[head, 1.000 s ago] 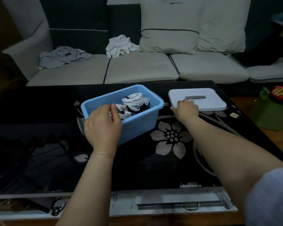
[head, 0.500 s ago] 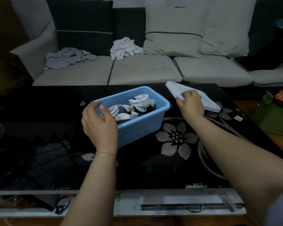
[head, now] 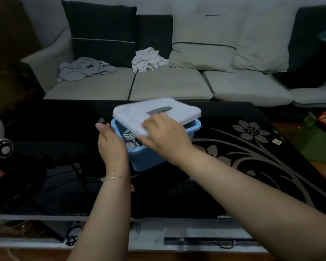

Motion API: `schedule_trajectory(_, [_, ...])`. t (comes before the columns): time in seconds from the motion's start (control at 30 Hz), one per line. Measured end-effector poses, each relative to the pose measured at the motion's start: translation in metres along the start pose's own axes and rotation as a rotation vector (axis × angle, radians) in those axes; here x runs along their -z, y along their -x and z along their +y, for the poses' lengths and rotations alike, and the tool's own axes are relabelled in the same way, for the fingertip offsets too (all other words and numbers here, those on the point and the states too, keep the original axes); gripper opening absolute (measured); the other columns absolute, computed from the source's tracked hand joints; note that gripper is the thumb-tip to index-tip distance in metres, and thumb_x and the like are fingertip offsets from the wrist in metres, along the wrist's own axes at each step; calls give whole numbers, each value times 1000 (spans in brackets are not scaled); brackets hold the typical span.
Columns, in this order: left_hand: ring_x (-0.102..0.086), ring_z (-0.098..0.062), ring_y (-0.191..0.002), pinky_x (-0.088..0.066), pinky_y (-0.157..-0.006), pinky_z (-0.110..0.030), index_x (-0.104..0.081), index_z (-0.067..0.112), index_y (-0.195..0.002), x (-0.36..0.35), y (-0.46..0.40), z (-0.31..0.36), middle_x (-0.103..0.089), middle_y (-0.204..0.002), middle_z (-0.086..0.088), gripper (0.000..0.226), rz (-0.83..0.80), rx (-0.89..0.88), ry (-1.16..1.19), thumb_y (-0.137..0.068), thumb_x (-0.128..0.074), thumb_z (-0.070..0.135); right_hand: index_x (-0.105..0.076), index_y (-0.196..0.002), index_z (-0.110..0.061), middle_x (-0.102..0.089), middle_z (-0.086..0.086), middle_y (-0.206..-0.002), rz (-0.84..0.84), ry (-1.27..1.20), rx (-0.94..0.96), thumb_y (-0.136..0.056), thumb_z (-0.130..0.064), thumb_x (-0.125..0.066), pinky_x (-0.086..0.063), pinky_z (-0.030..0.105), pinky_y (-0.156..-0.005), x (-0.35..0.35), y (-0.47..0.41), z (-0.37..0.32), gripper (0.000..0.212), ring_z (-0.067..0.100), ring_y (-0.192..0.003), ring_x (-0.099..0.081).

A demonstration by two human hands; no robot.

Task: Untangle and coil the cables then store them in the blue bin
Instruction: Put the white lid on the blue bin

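Dim room, wide-angle bend at edges, motion-blurred lid (head: 156,112).

Head view, forward and down

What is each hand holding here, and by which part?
Right hand grips the white lid by its near edge, over the blue bin. Left hand rests against the bin's left side.
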State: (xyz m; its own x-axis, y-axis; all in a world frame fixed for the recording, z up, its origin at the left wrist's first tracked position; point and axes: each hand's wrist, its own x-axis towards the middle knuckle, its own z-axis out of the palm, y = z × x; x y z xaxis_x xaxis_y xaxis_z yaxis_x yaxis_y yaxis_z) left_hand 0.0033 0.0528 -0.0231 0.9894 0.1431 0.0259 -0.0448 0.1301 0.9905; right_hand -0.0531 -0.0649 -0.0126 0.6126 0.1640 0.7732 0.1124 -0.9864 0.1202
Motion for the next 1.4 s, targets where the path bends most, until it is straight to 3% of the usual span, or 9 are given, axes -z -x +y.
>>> schedule_trajectory(0.07, [-56, 5, -65, -45, -70, -19, -51, 29, -67, 2, 1, 4, -57, -69, 16, 49, -22, 27, 68, -103, -23, 47, -68, -76, -4, -61, 11, -75, -37, 39, 41, -80, -42, -44, -45, 31, -52, -6, 1, -16, 45, 29, -67, -59])
schedule_trajectory(0.17, [-55, 8, -53, -43, -56, -12, -59, 20, -72, 10, -2, 4, -58, -67, 15, 36, -93, 53, 131, -102, -41, 27, -68, -74, -6, -60, 9, -73, -69, 59, 34, -80, -44, -40, -41, 30, -52, -10, -1, -26, 48, 28, -66, -57])
schedule_trajectory(0.33, [-64, -11, -79, -53, -66, -20, -67, 8, -106, 18, -12, -6, -68, -95, -5, 19, -251, 52, 152, -91, -56, 5, -68, -96, -6, -64, 9, -94, -282, -76, -20, -90, -45, -42, -44, 36, -70, -2, -2, -26, 47, 27, -87, -57])
schedule_trajectory(0.43, [-64, -10, -83, -51, -65, -14, -64, 5, -114, 15, -14, -8, -68, -98, -4, 28, -239, -5, 110, -89, -54, -2, -68, -106, -11, -65, 4, -109, -258, -360, -232, -92, -37, -51, -43, 36, -86, 9, -4, -12, 34, 26, -103, -54])
schedule_trajectory(0.53, [-63, -7, -98, -51, -76, -13, -58, 13, -125, 13, -15, -7, -65, -112, 1, 40, -229, -10, 103, -89, -53, -3, -67, -112, -16, -62, 3, -121, -169, -307, -476, -93, -40, -49, -39, 37, -100, 14, -10, 26, 36, 25, -116, -50])
schedule_trajectory(0.67, [-58, 5, -88, -45, -72, -6, -57, 16, -132, 13, -16, -10, -61, -105, 13, 42, -208, -25, 37, -91, -54, 4, -50, -136, -28, -29, 6, -154, -497, -81, -758, -90, -59, -47, -21, 42, -114, 13, -4, 86, 55, 29, -141, -23])
schedule_trajectory(0.93, [-56, -11, -113, -43, -94, -21, -53, 12, -135, 9, -11, -11, -55, -131, 2, 46, -222, -13, -6, -93, -60, 29, -45, -140, -14, -46, 7, -143, -518, -217, -870, -90, -56, -50, -38, 33, -97, 16, 1, 92, 65, 25, -128, -45])
schedule_trajectory(1.3, [-50, -20, -120, -42, -106, -38, -54, 25, -131, 12, -7, -15, -48, -136, -3, 51, -208, -32, -166, -80, -56, 30, -54, -130, -19, -54, 6, -132, -434, -210, -925, -89, -47, -53, -44, 35, -95, 12, 16, 91, 50, 25, -119, -51])
schedule_trajectory(1.4, [-46, -14, -115, -39, -102, -27, -42, 21, -140, 9, -4, -12, -29, -148, -4, 55, -144, -21, -150, -87, -58, 19, -57, -128, -19, -56, 6, -130, -426, -207, -913, -92, -41, -50, -43, 34, -95, 14, 18, 92, 43, 25, -119, -52])
